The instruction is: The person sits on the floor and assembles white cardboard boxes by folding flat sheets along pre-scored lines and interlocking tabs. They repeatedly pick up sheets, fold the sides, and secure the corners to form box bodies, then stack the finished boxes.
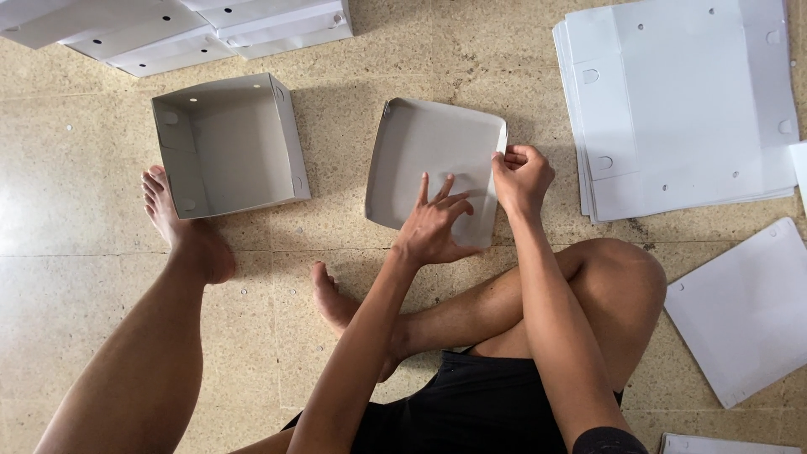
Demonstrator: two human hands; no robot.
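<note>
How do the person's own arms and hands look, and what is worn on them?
Both arms are bare along all that shows, with no sleeves. The left hand and the right hand wear no gloves, and no rings, watch or bracelet can be seen on them or the wrists. A dark band or cloth edge shows at the bottom by the right arm; what it is cannot be told.

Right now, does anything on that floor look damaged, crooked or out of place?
Nothing looks damaged. The half-folded box under both hands has one side still flat, unlike the finished box beside it. Small paper dots lie scattered on the floor.
</note>
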